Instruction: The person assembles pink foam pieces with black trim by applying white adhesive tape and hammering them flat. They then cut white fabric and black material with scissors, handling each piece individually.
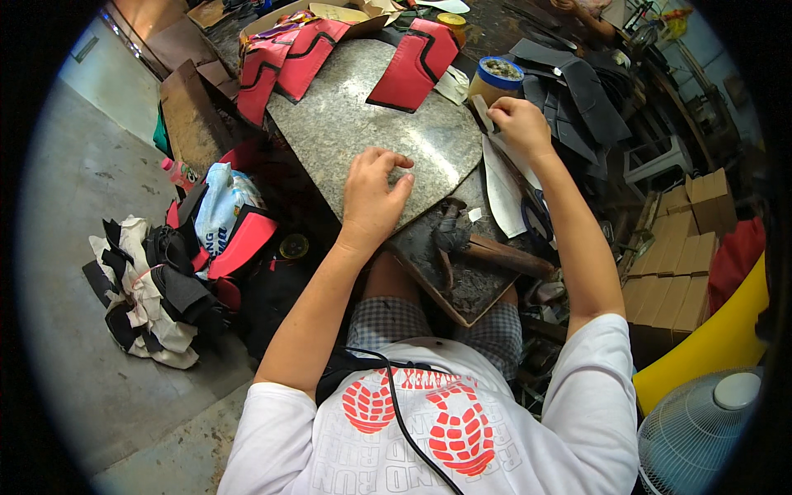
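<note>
Gripping a seemingly flat grey strip (482,114)

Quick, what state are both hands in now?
Left hand: half open, fingers curled, nothing visible in it.
Right hand: closed, seemingly pinching a thin grey strip.

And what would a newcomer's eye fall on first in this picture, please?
Probably the red, black-lined pieces at the far end of the grey stone slab. Next, the left hand at the slab's near end and the right hand by its right edge. A big yellow curved surface beside the fan, lower right, also stands out.
</note>
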Motion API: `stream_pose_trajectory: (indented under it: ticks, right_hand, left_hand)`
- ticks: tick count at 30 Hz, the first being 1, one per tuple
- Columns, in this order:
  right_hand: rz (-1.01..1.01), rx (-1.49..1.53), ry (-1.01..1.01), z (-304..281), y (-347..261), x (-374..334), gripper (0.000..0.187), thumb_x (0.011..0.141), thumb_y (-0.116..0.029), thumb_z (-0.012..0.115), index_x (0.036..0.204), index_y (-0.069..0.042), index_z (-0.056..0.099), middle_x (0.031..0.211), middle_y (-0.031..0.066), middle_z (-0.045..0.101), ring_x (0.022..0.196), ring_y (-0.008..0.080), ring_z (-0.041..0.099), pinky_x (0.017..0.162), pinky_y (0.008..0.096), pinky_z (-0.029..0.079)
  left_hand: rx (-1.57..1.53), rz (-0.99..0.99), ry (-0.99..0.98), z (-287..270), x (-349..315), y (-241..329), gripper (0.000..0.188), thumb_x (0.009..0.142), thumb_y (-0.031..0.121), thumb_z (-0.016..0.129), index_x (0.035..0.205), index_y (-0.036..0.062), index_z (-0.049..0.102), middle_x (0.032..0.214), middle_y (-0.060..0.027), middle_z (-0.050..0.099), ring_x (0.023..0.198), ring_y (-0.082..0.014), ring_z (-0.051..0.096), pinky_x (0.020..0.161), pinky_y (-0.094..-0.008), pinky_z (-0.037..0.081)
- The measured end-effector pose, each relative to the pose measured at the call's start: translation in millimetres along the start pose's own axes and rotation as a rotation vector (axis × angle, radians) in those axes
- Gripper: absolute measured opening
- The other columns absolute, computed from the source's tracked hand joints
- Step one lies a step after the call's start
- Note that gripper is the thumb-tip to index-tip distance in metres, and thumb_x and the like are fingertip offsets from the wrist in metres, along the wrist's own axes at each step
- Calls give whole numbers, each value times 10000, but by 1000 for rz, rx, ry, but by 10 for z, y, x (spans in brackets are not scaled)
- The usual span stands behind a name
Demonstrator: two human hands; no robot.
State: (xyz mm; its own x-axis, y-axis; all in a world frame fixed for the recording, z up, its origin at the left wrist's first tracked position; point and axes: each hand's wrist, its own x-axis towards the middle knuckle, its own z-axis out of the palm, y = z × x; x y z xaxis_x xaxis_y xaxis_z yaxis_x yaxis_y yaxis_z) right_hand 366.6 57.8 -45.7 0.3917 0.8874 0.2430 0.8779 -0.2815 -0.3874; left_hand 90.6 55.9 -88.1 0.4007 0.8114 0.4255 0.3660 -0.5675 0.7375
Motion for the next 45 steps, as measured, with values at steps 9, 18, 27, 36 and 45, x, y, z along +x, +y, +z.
stream_pose_trajectory:
  ticks: [9,18,27,36,45]
  right_hand:
    - [29,987,-639,-501,-382,-723,142,937,-198,649,873,-71,635,702,-97,484,605,-10,397,530,166,282]
    - [74,1137,-533,-351,-503,-1019,349,1017,-371,494,1053,-63,655,857,-35,587,769,65,523,701,208,400]
    - [89,1673,-940,-311,-461,-1218,309,1000,-259,551,1169,-4,594,1018,111,671,946,229,667,882,384,521]
    - [277,1672,-431,-317,-198,-1223,126,974,-123,609,1059,-37,572,817,46,618,722,136,622,751,313,541]
    - [206,1595,-381,-268,-257,-1213,121,979,-126,592,1067,-46,570,1284,210,599,1123,232,635,930,363,534]
  left_hand:
    - [-482,-90,-3,-22,44,349,370,883,274,706,1100,-23,667,1127,-150,626,1026,-238,602,887,-354,471]
    - [-526,-92,37,-138,2,552,152,796,147,777,885,42,712,869,-30,652,843,-153,571,743,-297,460]
    - [-326,413,-56,-322,180,614,213,679,184,837,874,154,756,1171,-58,605,1164,-294,475,1014,-407,378]
    - [31,-131,177,125,1409,-150,773,771,321,810,1336,-84,471,1275,-259,565,1174,-337,565,980,-441,458]
    - [-1052,-551,-171,-146,600,-20,316,911,95,646,1180,-33,543,996,-132,695,835,-176,702,718,-309,581]
